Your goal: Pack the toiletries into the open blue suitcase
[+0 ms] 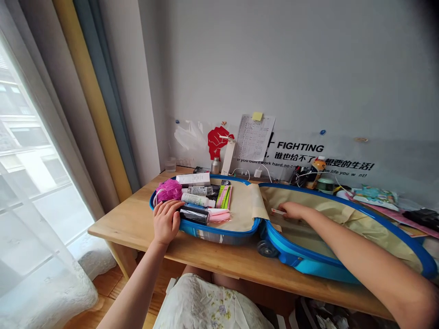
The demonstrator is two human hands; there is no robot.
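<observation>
Across the wooden tabletop (123,214) there's a blue suitcase (240,212) lying wide open. Left hand (167,222) is draped over the near rim of its left side, fingers bent and side by side, can't tell if they're actually gripping. Right hand (291,210) is over the other side. Purple bath puff (168,188) and white box (194,178) sit in the left side. Smallest bit: a little white strip (276,211), pinched in the right fingers.
</observation>
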